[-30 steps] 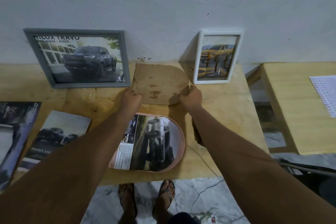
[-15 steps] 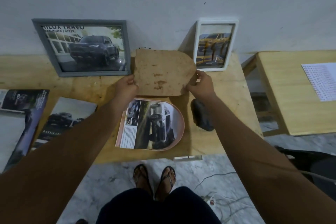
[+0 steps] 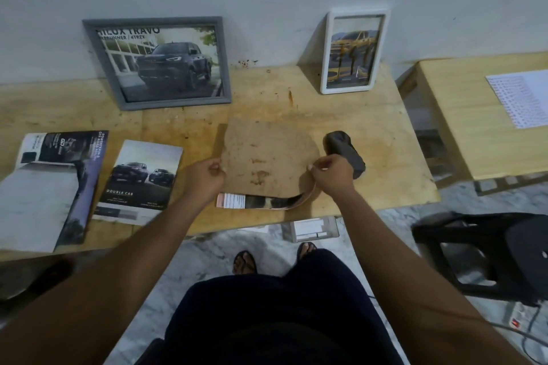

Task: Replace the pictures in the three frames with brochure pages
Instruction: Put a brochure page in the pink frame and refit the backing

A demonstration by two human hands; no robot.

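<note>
Three picture frames sit on a pale wooden table [image 3: 370,127]. One, a pink arch-shaped frame [image 3: 307,198], lies flat at the table's near edge, with a brochure page [image 3: 264,202] showing as a strip inside it. One stained brown arch-shaped backing board [image 3: 267,157] covers most of it. The left hand [image 3: 203,178] pinches the board's straight left edge with curled fingers. The right hand [image 3: 333,176] pinches its curved right edge the same way. Both forearms reach forward from below. One dark grey lumpy object [image 3: 345,151] lies just beyond the right hand.

Against the wall lean one grey rectangular frame [image 3: 166,65] showing a dark truck and one white upright frame [image 3: 353,52] showing yellow cars. Two car brochures lie to the left: one open [image 3: 50,187], one closed [image 3: 139,178].
</note>
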